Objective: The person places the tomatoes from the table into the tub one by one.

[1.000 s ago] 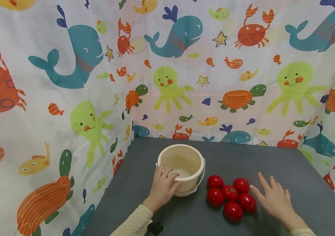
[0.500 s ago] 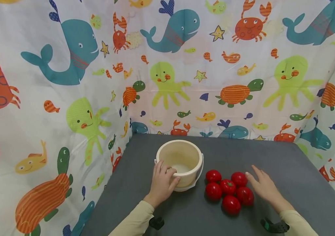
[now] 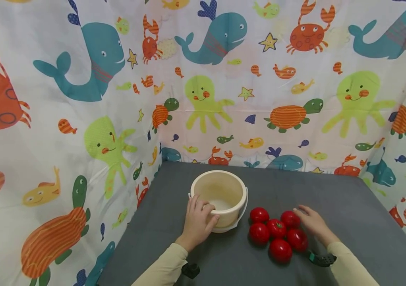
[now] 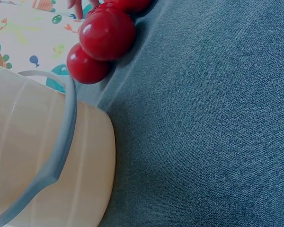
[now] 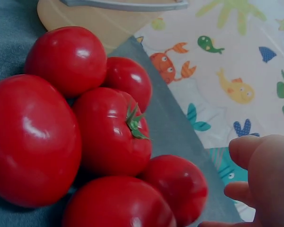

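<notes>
Head view: the left hand (image 3: 196, 222) grips the near-left rim of a cream plastic bucket (image 3: 226, 218), fingers bent over the edge and thumb outside. The right hand (image 3: 314, 222) is just beside the far-right one of six red tomatoes (image 3: 276, 228), fingers loosely extended; whether they touch it cannot be told. The tomatoes cluster right of the bucket, a narrow gap between. Grey tabletop (image 3: 271, 182) stretches from bucket and tomatoes to the far edge, where a sea-animal curtain (image 3: 253, 95) rises; a wider stretch runs right of the right hand.

Left wrist view: the bucket's handle (image 4: 66, 137) hangs across its ribbed outer wall, and the tabletop shows a woven texture.

Right wrist view: the tomatoes are glossy, smooth and packed close, several apparently touching. The middle one bears a green calyx (image 5: 134, 124). The thumb and fingers are apart.
</notes>
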`<state>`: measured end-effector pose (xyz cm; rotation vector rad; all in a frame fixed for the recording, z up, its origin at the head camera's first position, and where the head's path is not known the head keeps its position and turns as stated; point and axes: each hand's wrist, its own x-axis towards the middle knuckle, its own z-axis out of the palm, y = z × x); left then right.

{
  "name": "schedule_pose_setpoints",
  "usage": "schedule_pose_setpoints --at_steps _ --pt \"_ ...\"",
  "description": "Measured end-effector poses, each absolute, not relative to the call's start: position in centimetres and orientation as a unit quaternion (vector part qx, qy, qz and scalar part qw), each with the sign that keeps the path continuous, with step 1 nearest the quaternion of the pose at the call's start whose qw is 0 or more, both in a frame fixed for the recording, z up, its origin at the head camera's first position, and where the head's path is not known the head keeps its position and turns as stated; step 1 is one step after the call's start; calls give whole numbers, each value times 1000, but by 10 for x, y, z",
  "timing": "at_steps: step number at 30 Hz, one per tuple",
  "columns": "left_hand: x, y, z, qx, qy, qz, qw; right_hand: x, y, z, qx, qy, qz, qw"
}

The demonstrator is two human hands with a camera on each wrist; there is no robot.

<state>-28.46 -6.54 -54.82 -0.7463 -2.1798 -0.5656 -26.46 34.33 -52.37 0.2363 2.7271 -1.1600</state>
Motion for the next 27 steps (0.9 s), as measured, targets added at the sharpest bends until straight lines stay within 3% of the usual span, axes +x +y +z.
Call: schedule_pose_setpoints --at_steps 27 --pt "-284 -63 -550 -284 -852 -220 381 -282 338 -549 72 905 -413 67"
